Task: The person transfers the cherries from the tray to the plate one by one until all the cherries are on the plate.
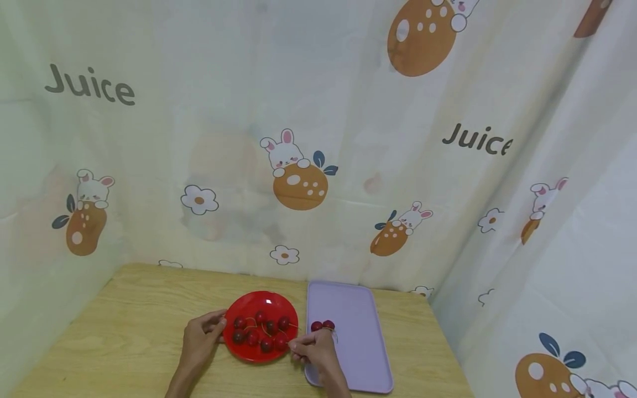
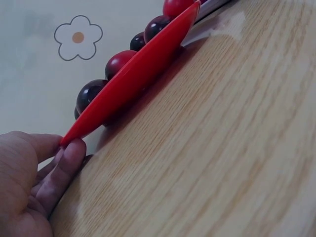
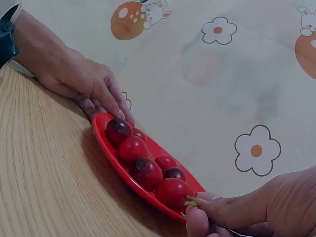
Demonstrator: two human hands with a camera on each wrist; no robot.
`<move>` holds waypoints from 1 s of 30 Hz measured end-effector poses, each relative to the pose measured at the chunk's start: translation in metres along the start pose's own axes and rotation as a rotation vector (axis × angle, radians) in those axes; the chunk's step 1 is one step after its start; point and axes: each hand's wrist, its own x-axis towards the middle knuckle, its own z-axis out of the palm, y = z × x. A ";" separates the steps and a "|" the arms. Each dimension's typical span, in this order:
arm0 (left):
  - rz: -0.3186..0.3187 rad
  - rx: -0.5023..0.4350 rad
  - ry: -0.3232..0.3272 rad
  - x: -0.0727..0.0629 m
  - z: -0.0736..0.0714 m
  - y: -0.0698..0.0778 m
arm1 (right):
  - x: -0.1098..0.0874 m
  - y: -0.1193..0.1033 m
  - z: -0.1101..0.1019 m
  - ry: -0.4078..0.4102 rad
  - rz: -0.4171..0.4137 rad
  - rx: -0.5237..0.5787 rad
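A round red plate (image 1: 256,356) holds several dark-red cherries (image 1: 252,337), some with thin stems. My left hand (image 1: 200,338) grips the plate's left rim, thumb on top and fingers beneath, as the left wrist view (image 2: 34,182) shows. At the opposite rim, my right hand (image 1: 318,351) pinches the green stem (image 3: 191,200) of a bright red cherry (image 3: 174,193) between thumb and forefinger. That cherry is at the plate's right edge, among the others. Two more cherries (image 1: 322,325) lie on a lilac tray (image 1: 350,309), just beyond my right knuckles.
The lilac tray stands right beside the plate, its long side running away from me. Both rest on a light wood-grain table (image 1: 129,331). A printed curtain (image 1: 224,138) with rabbits, fruit and flowers closes off the back and sides.
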 end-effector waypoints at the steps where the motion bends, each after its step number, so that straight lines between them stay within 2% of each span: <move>1: 0.000 0.001 0.001 0.000 0.000 0.000 | 0.000 -0.001 0.000 0.001 -0.003 -0.005; 9: -0.009 -0.012 0.002 0.000 0.001 0.000 | 0.001 -0.003 0.001 0.037 -0.018 -0.072; 19: -0.015 -0.028 -0.006 0.001 0.000 0.001 | 0.000 -0.007 0.005 0.079 -0.054 -0.099; 25: -0.020 -0.025 -0.006 0.000 0.001 0.002 | -0.003 -0.007 0.000 0.095 -0.073 -0.153; 30: -0.017 -0.025 -0.004 0.000 0.000 0.001 | -0.003 -0.009 -0.011 0.147 -0.086 -0.209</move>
